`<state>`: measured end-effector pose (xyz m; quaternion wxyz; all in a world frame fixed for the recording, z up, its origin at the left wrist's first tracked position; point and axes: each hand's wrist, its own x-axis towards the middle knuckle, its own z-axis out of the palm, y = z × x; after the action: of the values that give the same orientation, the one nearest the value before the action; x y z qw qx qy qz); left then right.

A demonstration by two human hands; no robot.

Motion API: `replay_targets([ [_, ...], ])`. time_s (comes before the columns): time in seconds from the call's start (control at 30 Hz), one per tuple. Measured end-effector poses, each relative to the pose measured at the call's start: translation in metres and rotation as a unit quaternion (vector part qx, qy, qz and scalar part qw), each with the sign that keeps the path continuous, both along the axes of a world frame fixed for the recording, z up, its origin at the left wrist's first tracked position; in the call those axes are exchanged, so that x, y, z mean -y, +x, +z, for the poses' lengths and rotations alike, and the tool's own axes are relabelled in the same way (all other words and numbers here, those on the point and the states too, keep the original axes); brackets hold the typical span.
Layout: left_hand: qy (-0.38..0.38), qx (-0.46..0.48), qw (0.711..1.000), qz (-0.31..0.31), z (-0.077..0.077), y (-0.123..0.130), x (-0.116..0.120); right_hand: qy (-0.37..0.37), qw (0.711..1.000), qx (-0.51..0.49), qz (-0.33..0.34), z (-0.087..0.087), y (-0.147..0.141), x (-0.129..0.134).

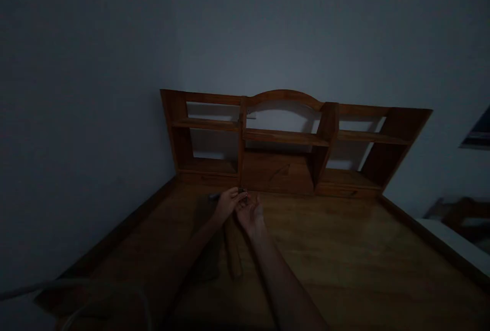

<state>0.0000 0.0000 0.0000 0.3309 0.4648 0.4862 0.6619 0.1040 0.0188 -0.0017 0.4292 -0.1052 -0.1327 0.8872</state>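
Note:
The room is dim and small details are hard to make out. My left hand [228, 202] is closed, its thumb and fingers pinching a small dark piece with bright glints [242, 191]. What kind of piece this is does not show. My right hand [250, 213] is beside it, palm up with fingers loosely spread and partly curled, its fingertips close to the piece. A short dark rod-like thing [213, 197] juts out left of my left hand. Below the hands, a long brown thing [232, 254] lies on the wooden surface [306, 249], next to a dark flat shape [206, 257] partly behind my left forearm.
A wooden shelf unit [283, 137] with an arched top rail stands at the far end of the wooden surface, against a pale wall [268, 24]. A pale cord [95, 284] loops across the lower left. At the right is a white ledge [455, 241] beside dark furniture [467, 213].

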Motion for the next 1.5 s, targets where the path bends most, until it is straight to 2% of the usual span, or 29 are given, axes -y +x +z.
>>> replay_targets([
  [0.2,-0.027,-0.03,0.999,-0.025,0.0029,0.0071,0.0051,-0.021,0.999,-0.039,-0.014,0.0011,0.0014,-0.0041],
  [0.57,-0.045,-0.084,0.995,-0.013,0.0052,0.0069,0.0095,-0.025,0.999,-0.041,-0.004,0.003,0.0035,-0.0043],
  [0.9,-0.044,-0.102,0.994,-0.002,-0.0014,0.0026,0.0075,-0.056,0.996,-0.073,0.008,0.0051,0.0026,-0.0041],
  [1.17,-0.047,-0.151,0.987,-0.022,-0.0009,-0.001,0.0071,-0.059,0.996,-0.065,0.011,-0.0007,-0.0018,-0.0088],
  [1.5,-0.05,-0.149,0.988,0.004,0.0047,0.0019,0.0092,-0.066,0.996,-0.047,0.021,-0.0023,-0.0038,-0.0078],
])
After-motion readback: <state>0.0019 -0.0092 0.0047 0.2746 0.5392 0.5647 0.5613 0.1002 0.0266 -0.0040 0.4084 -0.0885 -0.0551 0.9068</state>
